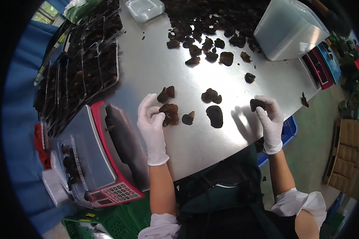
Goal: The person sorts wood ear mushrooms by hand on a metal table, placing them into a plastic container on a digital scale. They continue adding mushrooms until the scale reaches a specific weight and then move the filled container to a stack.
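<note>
My left hand [151, 125], in a white glove, pinches a brown wood ear mushroom [170, 114] between thumb and fingers, low over the metal table [199, 147]. Gloved as well, my right hand [270, 121] holds a small dark wood ear piece [257, 105] above the table's right side, its shadow falling on the metal. Between the hands lie a flat black wood ear piece [214, 116], a folded brown cluster [211, 96] and a small piece [188, 118]. Just beyond my left hand is another brown piece [166, 94].
A large pile of wood ear [219, 16] covers the table's far side. Filled clear trays [87, 69] stand left, near a red-edged scale [87, 149] bearing a partly filled tray. At far right are stacked clear containers [287, 32] and another scale [320, 65]. A blue basket [290, 131] sits below.
</note>
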Demonstrator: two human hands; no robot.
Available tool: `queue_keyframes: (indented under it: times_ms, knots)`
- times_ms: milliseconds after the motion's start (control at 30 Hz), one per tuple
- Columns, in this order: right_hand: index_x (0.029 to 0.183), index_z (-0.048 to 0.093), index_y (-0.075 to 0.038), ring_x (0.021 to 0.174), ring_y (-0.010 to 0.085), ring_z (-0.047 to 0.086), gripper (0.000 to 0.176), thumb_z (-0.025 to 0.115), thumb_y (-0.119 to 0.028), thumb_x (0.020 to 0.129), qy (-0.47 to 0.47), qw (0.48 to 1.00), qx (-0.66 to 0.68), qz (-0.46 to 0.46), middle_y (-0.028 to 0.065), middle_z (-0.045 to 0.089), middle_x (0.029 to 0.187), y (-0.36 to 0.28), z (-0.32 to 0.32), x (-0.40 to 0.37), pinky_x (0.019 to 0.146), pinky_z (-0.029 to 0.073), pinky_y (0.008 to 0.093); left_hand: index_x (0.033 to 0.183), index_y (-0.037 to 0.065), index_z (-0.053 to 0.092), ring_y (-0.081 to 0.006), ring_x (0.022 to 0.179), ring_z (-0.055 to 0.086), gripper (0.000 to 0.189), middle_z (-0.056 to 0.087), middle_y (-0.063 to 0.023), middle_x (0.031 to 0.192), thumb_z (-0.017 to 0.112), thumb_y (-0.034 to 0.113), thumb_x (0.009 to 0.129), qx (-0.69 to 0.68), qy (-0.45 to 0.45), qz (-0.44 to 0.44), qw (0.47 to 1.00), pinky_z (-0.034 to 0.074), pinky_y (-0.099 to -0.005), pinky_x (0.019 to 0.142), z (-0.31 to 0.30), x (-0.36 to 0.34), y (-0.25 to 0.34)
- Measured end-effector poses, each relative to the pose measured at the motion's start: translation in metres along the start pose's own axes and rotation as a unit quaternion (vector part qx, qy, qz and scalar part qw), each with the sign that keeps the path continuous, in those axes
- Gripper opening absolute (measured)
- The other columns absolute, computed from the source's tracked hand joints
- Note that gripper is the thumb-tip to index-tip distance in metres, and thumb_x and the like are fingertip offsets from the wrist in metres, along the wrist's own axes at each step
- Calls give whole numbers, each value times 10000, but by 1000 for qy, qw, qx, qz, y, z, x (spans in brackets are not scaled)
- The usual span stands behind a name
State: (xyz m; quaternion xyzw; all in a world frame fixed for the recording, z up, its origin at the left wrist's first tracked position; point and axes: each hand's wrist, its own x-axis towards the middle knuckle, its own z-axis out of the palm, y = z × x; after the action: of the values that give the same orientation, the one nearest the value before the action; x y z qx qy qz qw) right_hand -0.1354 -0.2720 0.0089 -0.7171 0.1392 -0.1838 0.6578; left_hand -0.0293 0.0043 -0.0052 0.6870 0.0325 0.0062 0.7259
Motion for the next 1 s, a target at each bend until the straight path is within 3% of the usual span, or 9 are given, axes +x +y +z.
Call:
queue_keyframes:
  times_ms: [67,233,300,367,433,667,767,833,1000]
  knots:
    - [1173,656,-15,914,95,583,316,650,20,859,13,996,-91,-15,38,664,966,0,4,1,831,488,251,1270,8,616,-104,896,574,534,477,-97,1414,509,-175,780,7,-14,14,1000,521,-232,810,6,-2,3]
    - [1240,622,-53,932,141,592,380,730,-148,888,-181,977,-91,-66,57,647,1103,-19,64,14,867,478,272,1258,-1,620,-92,892,573,517,482,-101,1399,500,-177,788,17,-36,38,998,529,-216,776,12,-4,2]
    - [1230,620,-73,950,212,604,392,730,-155,863,-195,977,-80,-4,82,637,1106,-17,72,16,886,486,329,1256,-3,620,-100,895,577,502,483,-103,1397,513,-169,794,2,-32,33,999,532,-221,789,10,-3,0]
    - [1212,626,-89,961,285,591,410,732,-136,819,-217,907,-330,-145,103,620,1084,-18,70,17,883,489,392,1254,-2,621,-105,898,579,496,485,-101,1393,519,-164,797,20,-31,47,998,532,-227,796,9,0,-5]
    - [1125,667,-79,1018,308,585,315,685,-63,811,-230,901,-319,-184,116,626,1079,3,60,7,927,474,395,1253,-1,622,-109,902,581,489,487,-98,1390,526,-159,800,35,-34,58,997,533,-234,802,9,0,-5]
    - [1105,629,-13,904,178,623,348,452,87,823,-44,997,-54,25,94,613,990,12,9,9,832,508,300,1252,46,633,-147,992,584,419,509,-102,1374,598,-72,851,80,-13,61,995,513,-282,867,12,-4,1]
    - [1169,586,9,969,210,634,399,398,84,825,-74,990,-112,49,113,591,1063,3,22,22,914,492,325,1283,63,621,-212,1131,551,386,504,-120,1393,622,34,898,127,19,81,988,458,-347,978,10,-2,0]
    - [1218,589,-18,1009,309,624,376,450,52,876,-110,951,-283,-50,170,593,1138,10,49,26,919,487,351,1308,70,610,-255,1216,523,387,498,-133,1412,626,94,922,156,36,102,982,418,-388,1046,12,0,-1]
    - [1298,573,-61,1113,325,604,484,463,46,839,-267,925,-247,-109,161,576,1250,-1,87,22,973,480,375,1381,65,559,-346,1347,428,463,482,-173,1450,619,224,951,275,-20,217,937,307,-456,1145,12,3,-11]
